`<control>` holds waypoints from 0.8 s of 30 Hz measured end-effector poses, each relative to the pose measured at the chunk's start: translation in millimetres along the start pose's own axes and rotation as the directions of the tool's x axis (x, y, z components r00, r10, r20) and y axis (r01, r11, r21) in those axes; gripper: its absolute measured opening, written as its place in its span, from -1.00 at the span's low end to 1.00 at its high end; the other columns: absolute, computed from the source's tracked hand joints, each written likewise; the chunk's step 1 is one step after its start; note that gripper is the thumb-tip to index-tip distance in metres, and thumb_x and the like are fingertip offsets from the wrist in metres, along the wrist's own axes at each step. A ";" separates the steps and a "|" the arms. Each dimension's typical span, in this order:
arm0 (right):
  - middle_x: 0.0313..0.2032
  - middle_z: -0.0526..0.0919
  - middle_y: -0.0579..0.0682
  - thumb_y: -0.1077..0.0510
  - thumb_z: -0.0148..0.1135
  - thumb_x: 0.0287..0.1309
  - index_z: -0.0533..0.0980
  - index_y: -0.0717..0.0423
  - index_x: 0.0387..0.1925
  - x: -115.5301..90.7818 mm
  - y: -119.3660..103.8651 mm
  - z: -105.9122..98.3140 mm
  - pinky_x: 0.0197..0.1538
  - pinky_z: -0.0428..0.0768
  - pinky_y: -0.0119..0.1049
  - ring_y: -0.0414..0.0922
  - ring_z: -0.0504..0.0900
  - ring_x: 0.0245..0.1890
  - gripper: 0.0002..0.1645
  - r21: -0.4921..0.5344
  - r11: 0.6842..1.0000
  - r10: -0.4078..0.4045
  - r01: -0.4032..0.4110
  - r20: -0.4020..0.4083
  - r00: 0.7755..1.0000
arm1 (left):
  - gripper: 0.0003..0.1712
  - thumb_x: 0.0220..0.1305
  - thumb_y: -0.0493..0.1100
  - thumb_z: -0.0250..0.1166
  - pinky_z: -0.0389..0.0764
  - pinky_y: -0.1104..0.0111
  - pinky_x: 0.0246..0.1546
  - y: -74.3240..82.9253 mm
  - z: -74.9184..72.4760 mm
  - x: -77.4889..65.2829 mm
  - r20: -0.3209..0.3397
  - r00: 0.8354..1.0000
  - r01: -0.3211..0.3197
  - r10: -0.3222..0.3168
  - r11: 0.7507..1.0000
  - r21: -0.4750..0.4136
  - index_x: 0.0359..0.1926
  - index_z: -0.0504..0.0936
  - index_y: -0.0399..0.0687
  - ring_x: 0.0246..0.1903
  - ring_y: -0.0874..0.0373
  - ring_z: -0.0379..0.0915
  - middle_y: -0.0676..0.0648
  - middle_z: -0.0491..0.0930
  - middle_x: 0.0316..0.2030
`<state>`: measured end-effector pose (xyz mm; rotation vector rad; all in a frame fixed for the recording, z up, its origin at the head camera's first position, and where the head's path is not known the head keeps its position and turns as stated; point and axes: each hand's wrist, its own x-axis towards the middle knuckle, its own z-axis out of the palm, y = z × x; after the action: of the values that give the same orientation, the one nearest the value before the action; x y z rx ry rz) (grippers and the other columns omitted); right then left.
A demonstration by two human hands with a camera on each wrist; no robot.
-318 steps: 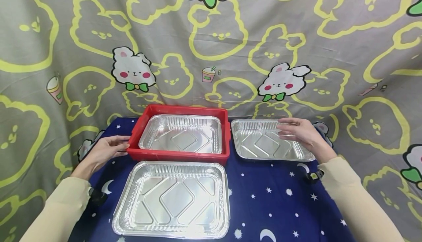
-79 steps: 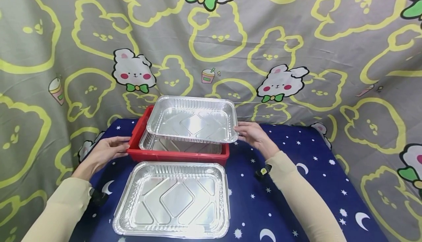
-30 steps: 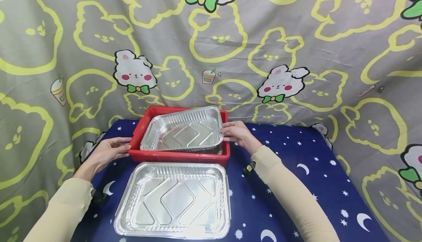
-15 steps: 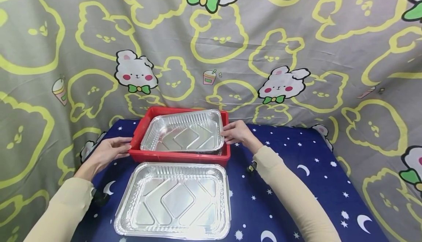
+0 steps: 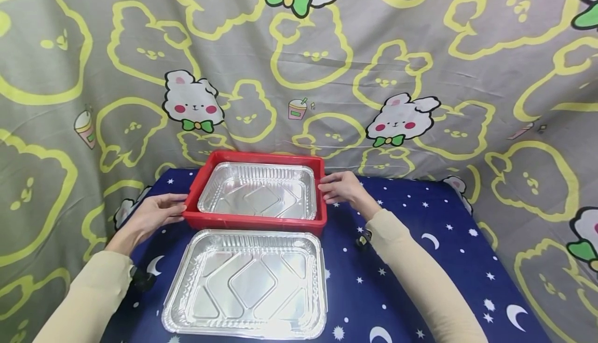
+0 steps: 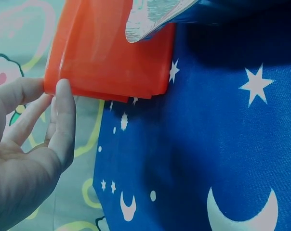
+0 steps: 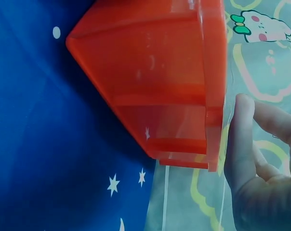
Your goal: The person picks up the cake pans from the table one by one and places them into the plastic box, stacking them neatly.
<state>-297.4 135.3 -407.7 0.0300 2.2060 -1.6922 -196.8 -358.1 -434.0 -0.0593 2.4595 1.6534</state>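
The red plastic bin [image 5: 261, 223] stands at the back of the table. Inside it sits a foil pan [image 5: 261, 190], lying level, at the spot where another foil pan was before. A second foil pan [image 5: 245, 280] lies in front of the bin. My left hand [image 5: 151, 218] pinches the bin's left rim, with thumb and fingers at the edge in the left wrist view. My right hand [image 5: 343, 190] is at the bin's right rim, fingers loosely bent and holding nothing. In the right wrist view its fingertips [image 7: 244, 103] are just beside the red wall.
A dark blue cloth [image 5: 397, 275] with white stars and moons covers the table. Behind hangs a grey curtain [image 5: 289, 47] with yellow outlines and rabbits, close to the table's back edge.
My right hand took the foil pan from the back right, lowered it tilted into the red bin onto the other pan, and let go. My left hand stayed at the rim.
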 end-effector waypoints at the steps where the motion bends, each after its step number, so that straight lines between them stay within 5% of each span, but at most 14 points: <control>1: -0.51 0.76 -0.07 0.25 0.41 0.30 0.58 0.38 0.20 -0.8 0.5 -0.5 -0.10 0.87 -0.05 -0.22 0.74 -0.56 -0.51 0.010 1.000 -0.001 0.001 0.003 1.000 | -0.24 0.52 -0.18 0.31 0.82 0.34 0.02 -0.2 -0.2 -0.1 0.001 1.000 0.000 0.000 1.000 0.001 0.52 0.24 -0.52 -0.14 0.41 0.71 -0.61 0.37 0.39; 6: -0.44 0.78 -0.09 0.23 0.38 0.35 0.55 0.41 0.23 -6.5 2.4 -3.3 -0.12 0.87 -0.09 -0.21 0.75 -0.53 -0.49 0.071 0.997 -0.005 0.005 0.003 1.000 | -0.25 0.51 -0.20 0.31 0.82 0.34 0.02 0.8 -0.1 -0.8 -0.002 1.000 0.000 0.000 1.000 -0.006 0.50 0.26 -0.53 -0.16 0.41 0.71 -0.55 0.48 0.32; 12: -0.37 0.79 -0.11 0.24 0.34 0.38 0.50 0.42 0.32 -16.4 4.7 -8.1 -0.23 0.85 -0.26 -0.19 0.78 -0.45 -0.44 0.172 0.985 0.008 -0.008 0.002 1.000 | -0.27 0.50 -0.24 0.30 0.82 0.33 0.01 2.9 -1.7 -1.4 0.001 1.000 -0.004 0.004 1.000 -0.020 0.49 0.25 -0.57 -0.17 0.42 0.71 -0.21 0.67 0.12; 24: -0.28 0.77 -0.18 0.26 0.24 0.46 0.39 0.46 0.41 -44.9 22.0 -22.0 -0.21 0.84 -0.34 -0.24 0.77 -0.39 -0.39 0.226 0.974 0.009 -0.015 0.024 1.000 | -0.26 0.51 -0.22 0.30 0.82 0.31 0.03 5.0 0.6 -0.8 0.002 1.000 0.003 -0.004 1.000 0.004 0.51 0.24 -0.55 -0.16 0.42 0.71 -0.51 0.51 0.29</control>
<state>-256.2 171.1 -410.2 0.0811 1.9816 -1.9192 -196.5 -355.7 -429.5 -0.0610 2.4594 1.6462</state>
